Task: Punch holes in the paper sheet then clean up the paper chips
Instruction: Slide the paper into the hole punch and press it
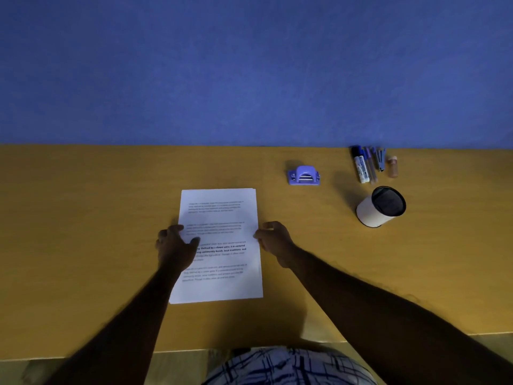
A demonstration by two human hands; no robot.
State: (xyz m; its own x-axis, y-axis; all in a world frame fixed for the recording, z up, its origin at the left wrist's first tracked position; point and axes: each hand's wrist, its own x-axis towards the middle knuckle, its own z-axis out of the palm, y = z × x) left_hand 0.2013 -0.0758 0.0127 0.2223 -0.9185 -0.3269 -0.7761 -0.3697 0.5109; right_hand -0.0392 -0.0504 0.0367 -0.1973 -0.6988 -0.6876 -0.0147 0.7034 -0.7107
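A white printed paper sheet [222, 215] lies flat in the middle of the yellow-brown table [83, 218]. My left hand [173, 245] rests on the sheet's left edge, fingers spread and thumb on the page. My right hand [273, 240] touches the sheet's right edge with its fingertips, fingers curled. A small purple hole punch [304, 176] stands on the table beyond the sheet, to the right, apart from both hands. No paper chips are visible.
A white cup with a dark inside [380, 207] stands tilted at the right. Behind it lie several markers and pens [366, 165] and a small brownish bottle [392, 166] by the blue wall [249, 65]. The table's near edge runs just before my body.
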